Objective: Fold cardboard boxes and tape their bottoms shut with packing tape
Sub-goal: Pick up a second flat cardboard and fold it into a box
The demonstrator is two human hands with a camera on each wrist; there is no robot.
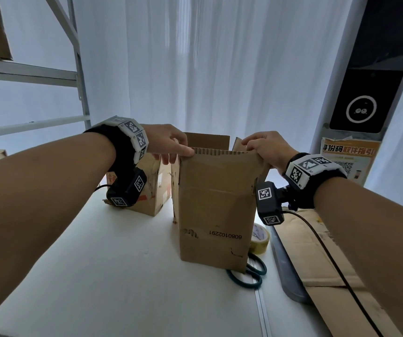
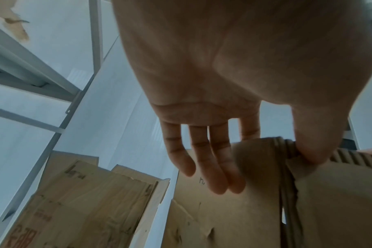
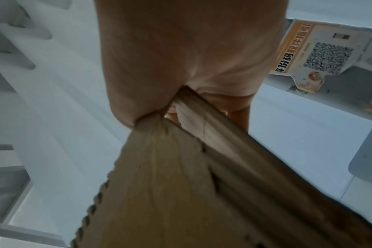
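A brown cardboard box [image 1: 216, 210] stands upright on the white table [image 1: 113, 276], its top flaps raised and a printed number on its near face. My left hand [image 1: 171, 147] pinches the near flap's top left corner, thumb on the near side and fingers [image 2: 214, 169] down the outer left side of the box [image 2: 234, 209]. My right hand [image 1: 263, 148] pinches the top right corner; in the right wrist view the thumb and fingers clamp the flap edges of the box [image 3: 159, 193]. A roll of yellowish packing tape [image 1: 260, 238] lies by the box's right side, half hidden.
Teal-handled scissors [image 1: 249, 276] lie at the box's front right corner. A second printed cardboard box [image 1: 150, 188] stands behind my left wrist. Flattened cardboard [image 1: 322, 263] lies on a grey surface to the right. A metal shelf frame [image 1: 79, 76] rises at left, white curtains behind.
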